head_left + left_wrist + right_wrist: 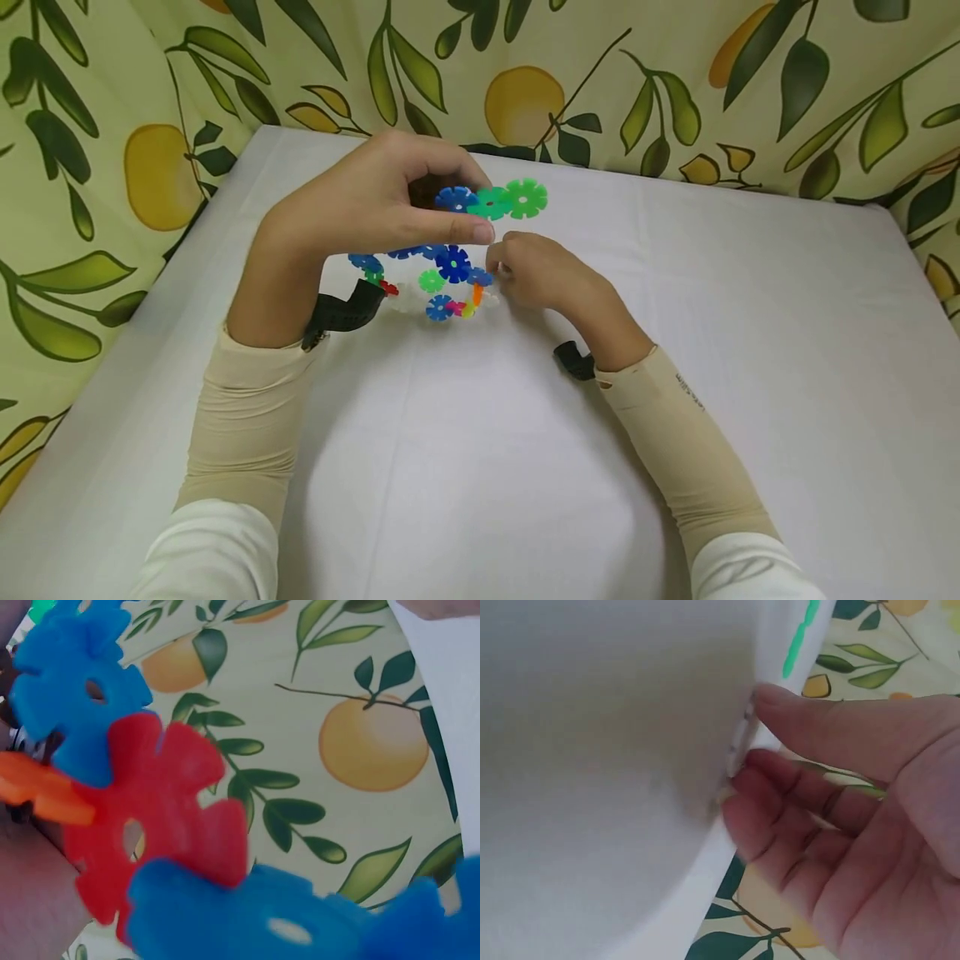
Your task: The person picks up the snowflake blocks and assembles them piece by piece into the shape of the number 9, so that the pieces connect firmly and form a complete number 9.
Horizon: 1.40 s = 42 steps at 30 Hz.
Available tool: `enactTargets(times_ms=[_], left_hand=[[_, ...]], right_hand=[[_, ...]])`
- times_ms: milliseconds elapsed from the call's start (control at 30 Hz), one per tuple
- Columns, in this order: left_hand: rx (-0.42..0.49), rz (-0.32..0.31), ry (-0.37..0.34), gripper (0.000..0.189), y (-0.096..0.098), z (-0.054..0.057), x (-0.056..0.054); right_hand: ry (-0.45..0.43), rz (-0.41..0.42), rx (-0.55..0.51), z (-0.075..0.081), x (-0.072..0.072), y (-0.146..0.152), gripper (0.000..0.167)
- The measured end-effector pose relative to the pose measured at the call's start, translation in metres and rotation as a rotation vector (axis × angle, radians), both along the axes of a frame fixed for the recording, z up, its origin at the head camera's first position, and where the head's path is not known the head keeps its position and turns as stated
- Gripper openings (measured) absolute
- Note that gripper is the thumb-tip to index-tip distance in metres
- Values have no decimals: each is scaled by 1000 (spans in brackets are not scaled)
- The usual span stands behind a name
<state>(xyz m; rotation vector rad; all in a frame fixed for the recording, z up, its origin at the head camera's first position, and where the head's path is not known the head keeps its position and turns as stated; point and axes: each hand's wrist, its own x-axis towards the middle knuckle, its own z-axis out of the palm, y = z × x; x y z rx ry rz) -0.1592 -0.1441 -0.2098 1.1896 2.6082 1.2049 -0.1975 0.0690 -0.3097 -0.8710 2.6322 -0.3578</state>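
A linked structure of notched, flower-shaped plastic discs (453, 264) in blue, green, red, orange and other colours stands under and beside my left hand (390, 196). That hand holds its upper part, thumb in front and fingers curled behind, beside a row of one blue and two green discs (525, 199). Close up in the left wrist view are a red disc (180, 817) and blue discs (225, 915). At the structure's right side my right hand (543, 271) pinches a small white disc (740, 739), seen edge-on, between thumb and fingertips.
A white cloth (480, 467) covers the table. Behind and to the left hangs a curtain (600, 50) printed with leaves and orange fruit. Black wrist mounts (345, 308) stick out from both beige sleeves (247, 417).
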Motion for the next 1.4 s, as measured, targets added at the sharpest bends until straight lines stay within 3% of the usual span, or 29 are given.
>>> enactTargets(times_ms=[233,367,500,600,800,900,967,1067,1267,1400], left_hand=[[-33,-18,-9,30,2,-1,-1],[-35,-33,12,30,2,-2,-1],[-36,-31,21,29,0,-2,-1],[-31,-25,11,29,0,-2,-1],[-15,-26,1,28,1,0,1],[-8,-14,15,28,1,1,2],[-3,-9,18,29,1,2,3],[8,-19,11,31,2,2,4],[47,-55,15,28,2,2,4],[80,-82,27,25,3,1,3]], right_hand=[[-124,-134,85,0,-4,11,28],[-189,-111,53,3,-3,17,28],[-207,-36,-93,15,-1,28,17],[-113,-23,-293,32,4,39,13],[264,55,-859,68,25,56,11],[425,106,-1018,80,35,56,13],[514,104,-1051,85,40,54,12],[626,101,-1020,89,44,51,10],[712,65,-971,89,45,48,6],[782,97,-946,90,43,50,5]])
